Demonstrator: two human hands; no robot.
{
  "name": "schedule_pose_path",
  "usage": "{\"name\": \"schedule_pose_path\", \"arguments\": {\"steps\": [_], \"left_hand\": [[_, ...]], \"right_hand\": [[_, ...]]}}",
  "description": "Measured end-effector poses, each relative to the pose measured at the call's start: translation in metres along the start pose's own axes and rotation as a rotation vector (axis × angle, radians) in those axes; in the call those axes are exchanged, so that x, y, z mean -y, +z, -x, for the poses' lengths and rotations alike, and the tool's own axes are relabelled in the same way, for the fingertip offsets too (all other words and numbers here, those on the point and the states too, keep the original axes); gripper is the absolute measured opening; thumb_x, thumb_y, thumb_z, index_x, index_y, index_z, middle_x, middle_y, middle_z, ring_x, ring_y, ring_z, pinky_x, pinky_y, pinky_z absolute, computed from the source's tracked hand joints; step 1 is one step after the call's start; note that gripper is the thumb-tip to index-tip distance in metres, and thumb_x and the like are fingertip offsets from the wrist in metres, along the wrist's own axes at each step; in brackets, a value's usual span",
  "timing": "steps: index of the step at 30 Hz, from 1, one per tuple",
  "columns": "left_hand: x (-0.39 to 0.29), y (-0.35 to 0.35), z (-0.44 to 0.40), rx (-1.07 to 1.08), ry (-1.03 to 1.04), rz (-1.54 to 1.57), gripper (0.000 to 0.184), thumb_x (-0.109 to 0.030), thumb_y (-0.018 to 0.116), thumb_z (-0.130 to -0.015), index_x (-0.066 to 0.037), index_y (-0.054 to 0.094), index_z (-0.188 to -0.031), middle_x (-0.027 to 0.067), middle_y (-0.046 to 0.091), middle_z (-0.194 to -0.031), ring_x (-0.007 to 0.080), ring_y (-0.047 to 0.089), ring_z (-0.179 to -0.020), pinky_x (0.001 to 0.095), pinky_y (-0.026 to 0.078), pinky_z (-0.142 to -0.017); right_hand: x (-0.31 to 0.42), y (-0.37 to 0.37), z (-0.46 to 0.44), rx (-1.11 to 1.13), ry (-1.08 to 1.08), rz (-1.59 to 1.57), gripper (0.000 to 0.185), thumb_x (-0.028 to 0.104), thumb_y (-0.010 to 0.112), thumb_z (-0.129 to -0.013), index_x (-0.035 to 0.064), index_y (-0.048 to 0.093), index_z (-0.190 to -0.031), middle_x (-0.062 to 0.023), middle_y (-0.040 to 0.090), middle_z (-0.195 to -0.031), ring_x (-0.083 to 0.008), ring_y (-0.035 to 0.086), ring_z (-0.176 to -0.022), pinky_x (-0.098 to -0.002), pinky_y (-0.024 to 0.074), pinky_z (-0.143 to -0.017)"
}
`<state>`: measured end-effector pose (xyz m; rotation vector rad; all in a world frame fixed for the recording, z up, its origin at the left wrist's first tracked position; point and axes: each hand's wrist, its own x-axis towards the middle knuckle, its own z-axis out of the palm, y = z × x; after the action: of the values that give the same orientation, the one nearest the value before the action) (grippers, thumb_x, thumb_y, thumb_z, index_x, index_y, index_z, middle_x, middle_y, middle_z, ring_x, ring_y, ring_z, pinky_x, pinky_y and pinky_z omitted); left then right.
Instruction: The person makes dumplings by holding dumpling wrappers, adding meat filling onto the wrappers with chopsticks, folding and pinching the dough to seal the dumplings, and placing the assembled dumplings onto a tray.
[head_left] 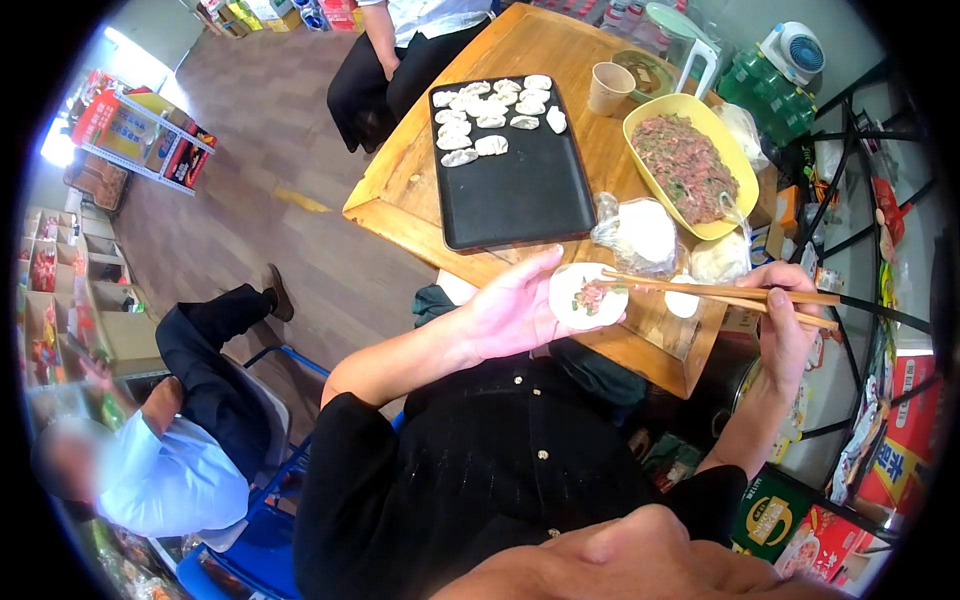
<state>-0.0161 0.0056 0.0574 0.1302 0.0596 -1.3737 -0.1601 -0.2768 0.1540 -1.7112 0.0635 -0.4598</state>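
Observation:
My left hand (515,305) is palm up and carries a round dumpling wrapper (565,312) on its fingers, the thumb stretched out to one side. A small heap of meat filling (590,296) lies on the wrapper. In my right hand (788,320) is a pair of wooden chopsticks (710,291), their tips touching the filling. Another wrapper (683,297) rests on the table below the chopsticks. A yellow bowl (640,118) of meat and greens filling stands beyond. Several folded dumplings (491,121) sit at the far end of a black tray (515,205).
A wooden table (400,185) bears a paper cup (608,88) and wrappers in a plastic bag (645,235). One person (420,50) is at the far side; another (190,450) sits at the left. A metal rack (850,180) with packages stands at the right.

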Motion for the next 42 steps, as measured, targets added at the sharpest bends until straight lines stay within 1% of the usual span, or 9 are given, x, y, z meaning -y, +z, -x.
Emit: {"name": "schedule_pose_path", "arguments": {"steps": [4,10,19,26,33,34,36,40,42], "left_hand": [[-0.003,-0.001,0.003,-0.019,0.016,-0.007,0.06,-0.041,0.04,-0.104,0.006,0.037,-0.14,0.0242,0.045,-0.143,0.0384,0.046,-0.133,0.0459,0.034,-0.116],[-0.005,0.003,0.007,0.007,0.017,-0.005,0.061,-0.041,0.039,-0.104,0.006,0.035,-0.142,0.0243,0.044,-0.144,0.0379,0.046,-0.133,0.0449,0.036,-0.115],[-0.007,-0.006,0.011,0.021,0.015,0.029,0.061,-0.042,0.039,-0.104,0.006,0.037,-0.141,0.0232,0.047,-0.142,0.0355,0.048,-0.132,0.0446,0.038,-0.113],[-0.007,0.0,0.014,0.015,0.008,-0.021,0.06,-0.043,0.04,-0.104,0.005,0.038,-0.141,0.0209,0.05,-0.14,0.0319,0.051,-0.13,0.0442,0.04,-0.112],[-0.005,-0.009,0.012,0.177,-0.027,0.013,0.059,-0.041,0.038,-0.104,0.005,0.038,-0.14,0.0207,0.05,-0.141,0.0316,0.048,-0.132,0.042,0.036,-0.115],[-0.004,-0.007,0.012,0.034,-0.007,-0.046,0.06,-0.041,0.037,-0.104,0.005,0.036,-0.142,0.0228,0.047,-0.142,0.0341,0.047,-0.133,0.0437,0.037,-0.113],[-0.003,-0.006,0.012,-0.099,0.004,-0.117,0.061,-0.041,0.035,-0.104,0.006,0.034,-0.144,0.0249,0.044,-0.144,0.0366,0.046,-0.133,0.0453,0.039,-0.112],[0.001,-0.021,0.011,-0.142,0.021,-0.217,0.059,-0.039,0.035,-0.105,0.006,0.036,-0.143,0.024,0.045,-0.144,0.0343,0.046,-0.133,0.0444,0.038,-0.112],[0.002,-0.028,0.013,-0.124,0.021,-0.26,0.053,-0.036,0.035,-0.106,0.005,0.04,-0.139,0.0198,0.051,-0.139,0.029,0.051,-0.129,0.0418,0.038,-0.112]], "right_hand": [[0.001,0.009,-0.002,0.104,-0.097,0.043,0.012,0.005,0.056,-0.091,-0.0026,0.058,-0.1,-0.0188,0.065,-0.092,-0.0249,0.066,-0.083,-0.0367,0.0549,-0.078],[0.02,0.036,-0.009,0.228,-0.1,0.206,0.017,0.014,0.064,-0.088,-0.0017,0.063,-0.083,-0.0194,0.069,-0.089,-0.0262,0.066,-0.082,-0.037,0.0521,-0.074],[-0.002,0.014,-0.011,0.068,-0.01,-0.195,0.015,0.009,0.056,-0.091,-0.0004,0.056,-0.104,-0.0208,0.062,-0.091,-0.0262,0.065,-0.08,-0.0386,0.0559,-0.075],[-0.001,0.01,-0.011,0.118,0.081,-0.037,0.013,0.008,0.055,-0.092,-0.0005,0.055,-0.103,-0.0212,0.064,-0.092,-0.0254,0.066,-0.079,-0.0367,0.0567,-0.073],[0.0,0.001,-0.015,-0.057,0.059,-0.236,0.017,0.015,0.053,-0.097,0.0005,0.052,-0.106,-0.0188,0.063,-0.091,-0.0237,0.066,-0.076,-0.0322,0.0561,-0.066],[-0.002,-0.005,-0.02,-0.086,0.008,-0.269,0.019,0.016,0.053,-0.098,-0.0002,0.053,-0.11,-0.0189,0.064,-0.096,-0.0243,0.067,-0.081,-0.0311,0.0575,-0.069],[-0.013,-0.02,-0.03,-0.326,-0.04,-0.169,0.022,0.014,0.052,-0.1,-0.0014,0.054,-0.115,-0.019,0.066,-0.103,-0.0252,0.069,-0.089,-0.0311,0.0586,-0.074],[-0.045,-0.045,-0.052,-0.494,-0.13,0.288,0.022,0.011,0.053,-0.1,-0.0037,0.057,-0.116,-0.0167,0.067,-0.107,-0.0239,0.07,-0.092,-0.0318,0.0587,-0.079],[-0.062,-0.05,-0.059,-0.501,-0.099,0.239,0.023,0.011,0.054,-0.101,-0.0041,0.057,-0.117,-0.0162,0.067,-0.107,-0.0227,0.069,-0.094,-0.0318,0.0583,-0.08]]}}
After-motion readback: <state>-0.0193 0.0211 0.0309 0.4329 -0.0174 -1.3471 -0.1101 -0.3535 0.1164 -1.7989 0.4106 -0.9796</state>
